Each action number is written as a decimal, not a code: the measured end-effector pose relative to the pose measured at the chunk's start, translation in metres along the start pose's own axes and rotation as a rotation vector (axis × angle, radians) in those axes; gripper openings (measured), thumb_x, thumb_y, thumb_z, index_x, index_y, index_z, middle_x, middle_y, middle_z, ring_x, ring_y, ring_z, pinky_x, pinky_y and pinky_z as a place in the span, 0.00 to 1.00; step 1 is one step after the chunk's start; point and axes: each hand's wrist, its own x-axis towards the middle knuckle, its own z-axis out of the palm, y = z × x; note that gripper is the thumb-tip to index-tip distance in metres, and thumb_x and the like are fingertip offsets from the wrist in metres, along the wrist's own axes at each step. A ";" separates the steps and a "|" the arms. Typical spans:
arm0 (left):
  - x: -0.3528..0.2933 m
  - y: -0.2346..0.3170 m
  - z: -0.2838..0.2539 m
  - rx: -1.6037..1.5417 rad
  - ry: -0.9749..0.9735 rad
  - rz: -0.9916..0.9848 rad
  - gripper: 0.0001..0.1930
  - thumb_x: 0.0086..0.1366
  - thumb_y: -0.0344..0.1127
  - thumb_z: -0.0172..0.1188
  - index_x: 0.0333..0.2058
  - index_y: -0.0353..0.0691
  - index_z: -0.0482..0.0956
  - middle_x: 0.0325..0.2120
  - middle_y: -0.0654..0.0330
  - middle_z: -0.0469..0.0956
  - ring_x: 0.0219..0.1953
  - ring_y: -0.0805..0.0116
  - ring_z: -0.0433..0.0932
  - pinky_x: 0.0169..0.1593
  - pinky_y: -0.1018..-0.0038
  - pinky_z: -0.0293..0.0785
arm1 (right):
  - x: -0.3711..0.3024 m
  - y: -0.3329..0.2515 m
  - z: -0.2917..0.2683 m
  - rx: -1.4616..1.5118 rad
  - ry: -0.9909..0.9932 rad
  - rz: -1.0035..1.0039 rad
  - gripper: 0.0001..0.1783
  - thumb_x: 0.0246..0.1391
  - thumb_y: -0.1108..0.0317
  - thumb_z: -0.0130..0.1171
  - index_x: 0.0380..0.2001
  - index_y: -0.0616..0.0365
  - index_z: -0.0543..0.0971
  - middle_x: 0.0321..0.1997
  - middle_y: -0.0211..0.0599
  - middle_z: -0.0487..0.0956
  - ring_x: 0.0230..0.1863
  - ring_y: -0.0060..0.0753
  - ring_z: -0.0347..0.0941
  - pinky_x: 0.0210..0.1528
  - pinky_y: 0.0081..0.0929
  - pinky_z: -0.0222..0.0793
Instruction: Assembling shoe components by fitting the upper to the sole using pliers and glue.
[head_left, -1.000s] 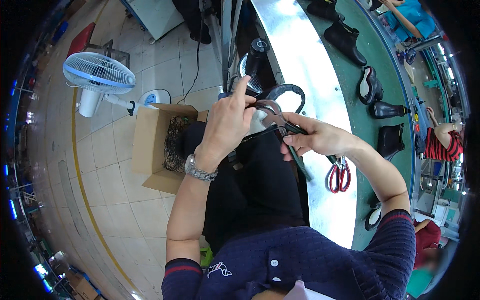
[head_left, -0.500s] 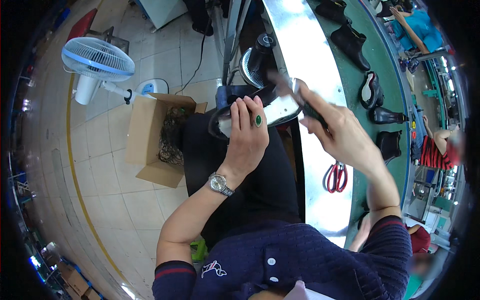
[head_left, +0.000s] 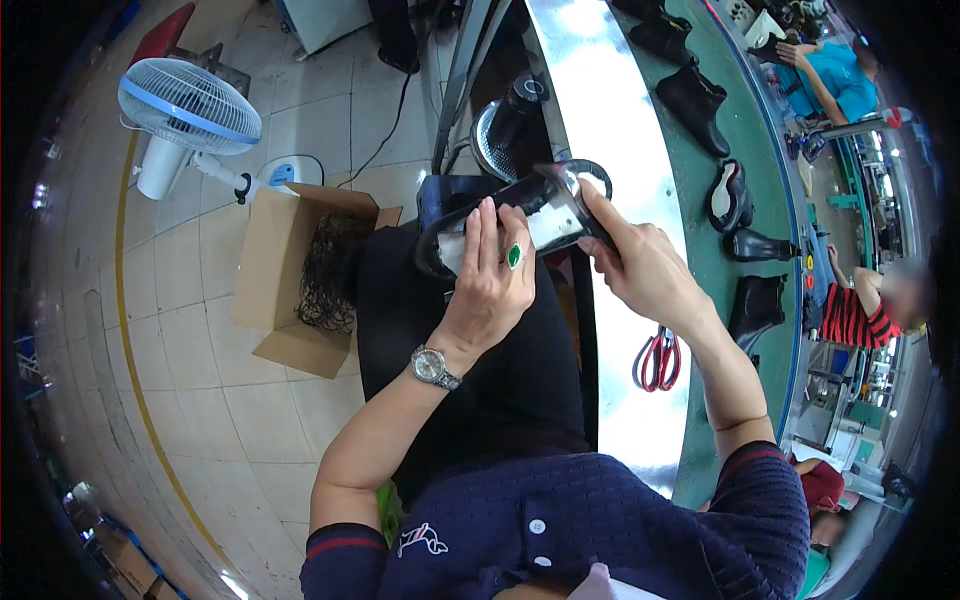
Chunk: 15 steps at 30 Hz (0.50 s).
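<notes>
Black glossy ankle boot with a pale lining (head_left: 520, 220) sits in both my hands, above my lap and just left of the shiny metal counter (head_left: 620, 330), lying on its side with the opening toward the left. Far to my left on the tiled floor stands a white and blue electric fan (head_left: 185, 110), and nearer to me an open brown cardboard box (head_left: 290, 290) holds a tangle of dark stringy scraps. My left hand (head_left: 490, 285) wraps over the near side of the boot, fingers (head_left: 480, 235) curled closed across the lining; a green-stoned ring shows on one finger and a silver wristwatch (head_left: 433, 367) on the wrist. My right hand (head_left: 645, 270) meets the boot at its right end, fingers bent around the upper there, with the forefinger stretched along the edge. Right of that hand, a pair of red-handled scissors (head_left: 658, 358) lies on the counter. Further right, on the green belt (head_left: 770, 180), several more black boots (head_left: 695, 100) lie well apart from one another. At the far right edge sits another person in a red striped top (head_left: 850, 315).
</notes>
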 end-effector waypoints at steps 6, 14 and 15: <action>0.005 -0.001 -0.001 -0.004 0.073 0.007 0.18 0.56 0.22 0.55 0.46 0.19 0.75 0.44 0.39 0.75 0.55 0.38 0.73 0.62 0.54 0.68 | -0.002 -0.012 0.025 -0.074 0.027 0.028 0.36 0.60 0.72 0.52 0.69 0.53 0.52 0.18 0.51 0.76 0.22 0.55 0.76 0.28 0.44 0.71; 0.003 -0.004 0.000 -0.096 0.137 -0.028 0.13 0.58 0.22 0.57 0.42 0.21 0.77 0.42 0.40 0.76 0.54 0.39 0.73 0.61 0.54 0.69 | -0.003 -0.021 0.031 -0.082 0.025 -0.010 0.37 0.59 0.72 0.53 0.69 0.53 0.52 0.18 0.50 0.76 0.20 0.54 0.75 0.27 0.45 0.69; 0.003 -0.004 0.000 -0.126 0.146 -0.043 0.12 0.58 0.22 0.58 0.41 0.22 0.77 0.42 0.40 0.76 0.54 0.39 0.74 0.61 0.54 0.69 | -0.002 -0.019 0.029 -0.084 0.027 -0.010 0.37 0.59 0.72 0.53 0.69 0.53 0.52 0.18 0.50 0.76 0.20 0.54 0.75 0.27 0.45 0.69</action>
